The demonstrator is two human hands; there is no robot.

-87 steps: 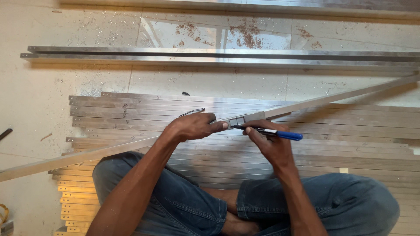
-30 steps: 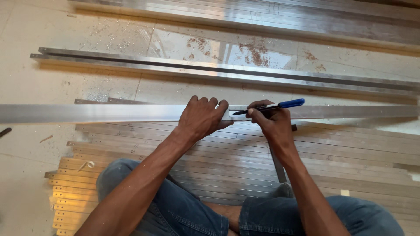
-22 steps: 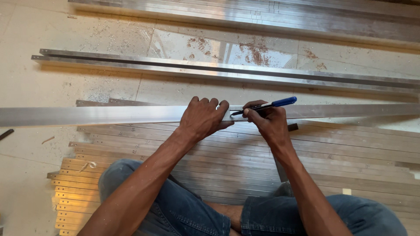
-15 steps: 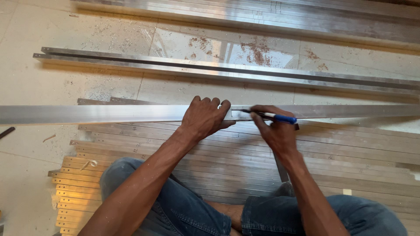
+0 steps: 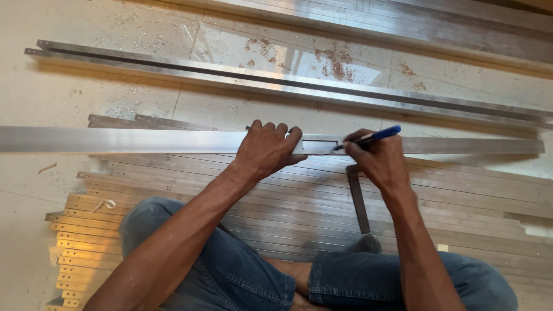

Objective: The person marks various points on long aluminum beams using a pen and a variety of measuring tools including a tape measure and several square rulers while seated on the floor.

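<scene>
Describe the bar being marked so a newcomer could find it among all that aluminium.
Start at the stack of aluminium strips on the floor in front of the seated person's knees. Along its far edge lies one long flat aluminium bar, crossing nearly the whole view. It alone has the left hand pressing on it and the right hand putting a blue pen to it.

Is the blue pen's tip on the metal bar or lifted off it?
On it: the blue pen in the right hand slants down, tip meeting the metal bar.
</scene>
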